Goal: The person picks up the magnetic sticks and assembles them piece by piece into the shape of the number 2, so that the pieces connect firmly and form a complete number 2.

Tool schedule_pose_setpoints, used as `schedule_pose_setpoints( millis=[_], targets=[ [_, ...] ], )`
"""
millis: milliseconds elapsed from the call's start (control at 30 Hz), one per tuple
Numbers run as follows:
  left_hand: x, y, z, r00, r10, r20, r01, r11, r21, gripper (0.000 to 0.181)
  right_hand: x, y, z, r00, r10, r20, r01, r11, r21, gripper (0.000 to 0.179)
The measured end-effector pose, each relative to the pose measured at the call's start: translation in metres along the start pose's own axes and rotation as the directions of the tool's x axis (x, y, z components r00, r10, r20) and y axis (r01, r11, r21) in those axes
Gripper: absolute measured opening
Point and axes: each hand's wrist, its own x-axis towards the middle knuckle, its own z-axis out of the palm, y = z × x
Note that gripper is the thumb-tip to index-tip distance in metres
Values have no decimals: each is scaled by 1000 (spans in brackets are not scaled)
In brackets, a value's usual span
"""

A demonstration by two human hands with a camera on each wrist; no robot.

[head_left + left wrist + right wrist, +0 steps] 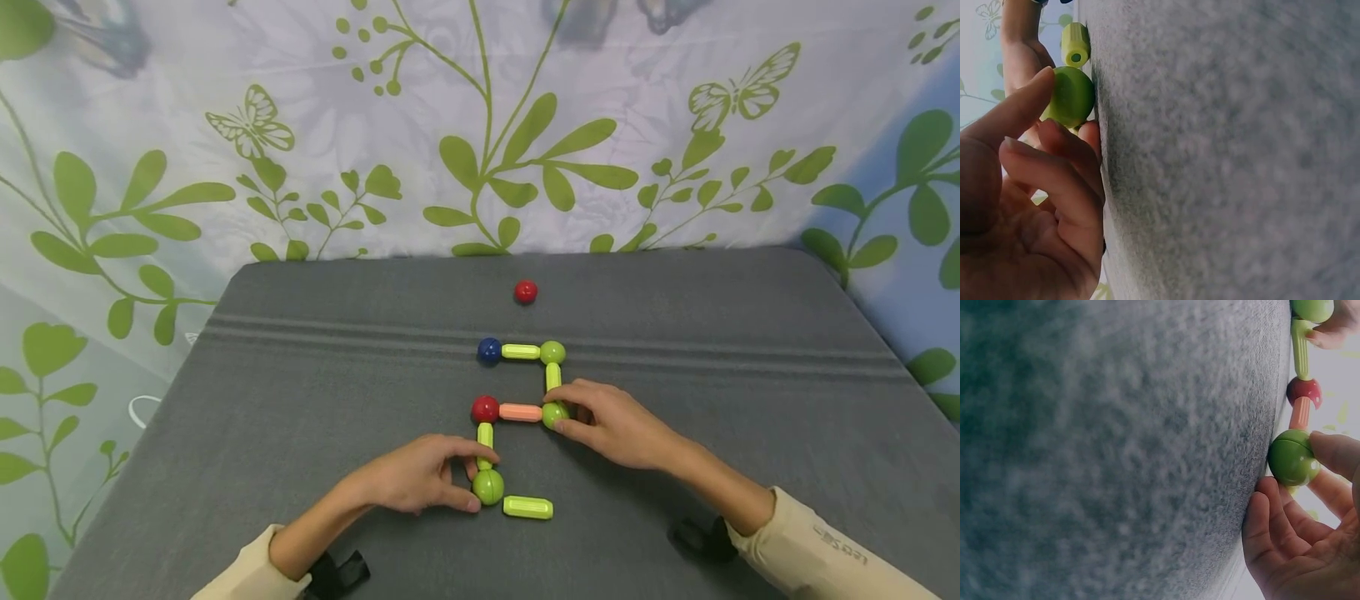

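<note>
A zigzag chain of balls and short rods lies on the grey table. My left hand [423,477] holds the green ball [488,487] at its near end, thumb on the near side and fingers by the green rod [485,446] above it. A red ball [485,409] and an orange rod [521,412] link that rod to a second green ball [555,414]. My right hand [611,422] pinches this second ball between thumb and index finger; in the right wrist view its other fingers [1259,512] curl below the ball. A loose green rod [528,507] lies beside the near ball, a small gap apart.
Beyond my right hand, a green rod [553,375] runs up to another green ball [552,352], then a green rod [521,352] and a blue ball [490,350]. One red ball [526,292] sits alone near the table's far edge. A leaf-patterned curtain [315,125] hangs behind.
</note>
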Motion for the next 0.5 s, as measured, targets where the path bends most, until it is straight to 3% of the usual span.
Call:
schedule_pose_setpoints(
  millis=[200, 500],
  targets=[
    [1, 1, 0, 1000, 8, -18, -8, 1000, 0, 42, 1, 0, 0, 1000, -4, -5, 4, 1000, -1, 27],
    [5, 2, 3, 998, 41, -44, -36, 995, 98, 42, 1, 2, -1, 1000, -16, -12, 16, 1000, -2, 27]
  ],
)
